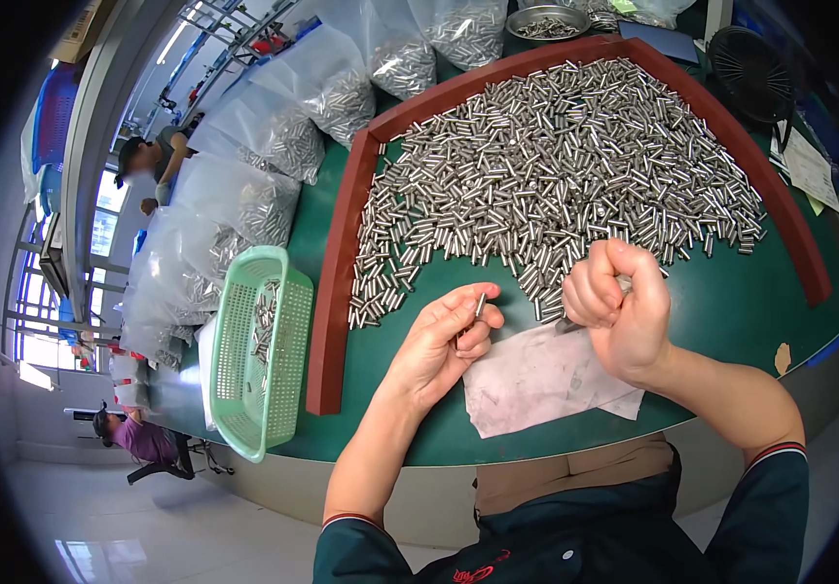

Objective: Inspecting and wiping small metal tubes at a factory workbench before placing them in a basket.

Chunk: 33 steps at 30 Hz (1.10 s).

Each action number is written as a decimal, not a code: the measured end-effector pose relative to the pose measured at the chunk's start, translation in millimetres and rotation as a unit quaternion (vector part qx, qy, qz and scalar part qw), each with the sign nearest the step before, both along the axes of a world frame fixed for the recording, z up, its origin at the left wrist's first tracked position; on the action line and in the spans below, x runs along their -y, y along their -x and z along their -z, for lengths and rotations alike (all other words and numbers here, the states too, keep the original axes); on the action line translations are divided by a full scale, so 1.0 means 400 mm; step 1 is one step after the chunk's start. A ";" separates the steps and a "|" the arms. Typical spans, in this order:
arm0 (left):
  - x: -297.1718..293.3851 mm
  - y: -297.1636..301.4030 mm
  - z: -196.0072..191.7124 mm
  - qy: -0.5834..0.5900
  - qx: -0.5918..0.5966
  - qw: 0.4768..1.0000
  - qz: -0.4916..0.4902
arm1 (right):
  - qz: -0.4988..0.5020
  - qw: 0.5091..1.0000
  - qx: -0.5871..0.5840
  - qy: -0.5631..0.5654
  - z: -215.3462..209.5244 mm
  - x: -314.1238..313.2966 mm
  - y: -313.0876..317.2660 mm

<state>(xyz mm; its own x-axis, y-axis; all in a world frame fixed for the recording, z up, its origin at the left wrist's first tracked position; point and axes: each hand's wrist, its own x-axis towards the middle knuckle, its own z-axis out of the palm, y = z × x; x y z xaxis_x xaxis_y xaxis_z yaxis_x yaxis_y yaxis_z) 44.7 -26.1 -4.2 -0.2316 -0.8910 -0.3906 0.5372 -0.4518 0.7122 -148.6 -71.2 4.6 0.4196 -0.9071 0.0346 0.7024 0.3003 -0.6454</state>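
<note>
My left hand (444, 341) is closed, with a small shiny metal pin (481, 306) upright between thumb and fingers. Curled almost into a fist, my right hand (624, 307) hovers over the near edge of the pile; a bit of grey metal shows between its thumb and fingers, but its kind is hidden. Beneath both hands a stained pinkish-white cloth (527, 389) lies on the green tabletop (419, 419). A broad heap of short metal pins (575, 165) spreads just beyond them.
A dark red wooden frame (335, 311) borders the pins. Left of it stands a green plastic basket (288, 380) holding some pins. Clear bags of pins (342, 97) line the far left. A round metal dish (548, 24) and a black fan (750, 73) sit at the back.
</note>
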 end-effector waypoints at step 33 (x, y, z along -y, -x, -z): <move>-0.163 0.017 -0.043 0.293 0.755 0.587 -0.027 | 0.267 0.706 -0.172 0.633 -0.041 0.059 0.061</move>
<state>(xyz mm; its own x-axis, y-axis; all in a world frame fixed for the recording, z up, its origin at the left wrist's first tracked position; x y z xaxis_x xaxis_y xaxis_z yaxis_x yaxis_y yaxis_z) 37.7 39.2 12.9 0.0186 -0.9650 0.2616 -0.9027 0.0963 0.4194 -173.0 -94.8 21.0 0.2109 -0.2727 0.9387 0.2335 -0.9184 -0.3193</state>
